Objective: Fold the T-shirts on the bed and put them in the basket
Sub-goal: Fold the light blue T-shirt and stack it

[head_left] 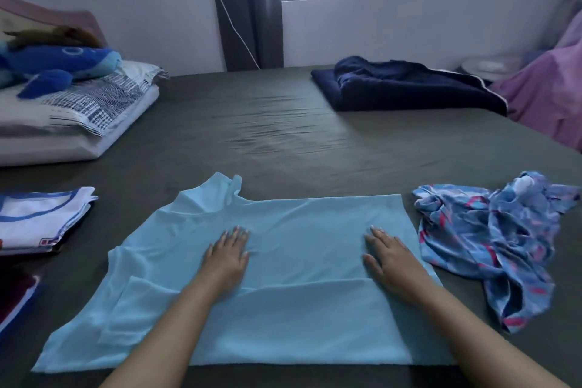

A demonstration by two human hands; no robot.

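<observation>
- Head view: a light blue T-shirt (pixel 283 261) lies spread on the dark grey bed (pixel 267 123), directly in front of the person, with its near edge folded up over the body of the shirt.
- The left hand (pixel 227 257) rests flat on the shirt, fingers straight and released, gripping nothing.
- The right hand (pixel 392 261) lies flat on the shirt too, fingers straight, near the shirt's right edge.
- Both forearms cover part of the folded flap, so its full edge is hidden.
- A crumpled blue patterned garment (pixel 494 239) lies just beside the shirt on the right; its shape is hard to make out.
- A folded white and blue T-shirt (pixel 41 220) lies at the left, cut off by the frame edge.
- Below it, a dark red item (pixel 15 296) is mostly cut off and unclear.
- Far back lie a navy blanket (pixel 406 85), pillows (pixel 78 116) and a blue plush toy (pixel 59 63).
</observation>
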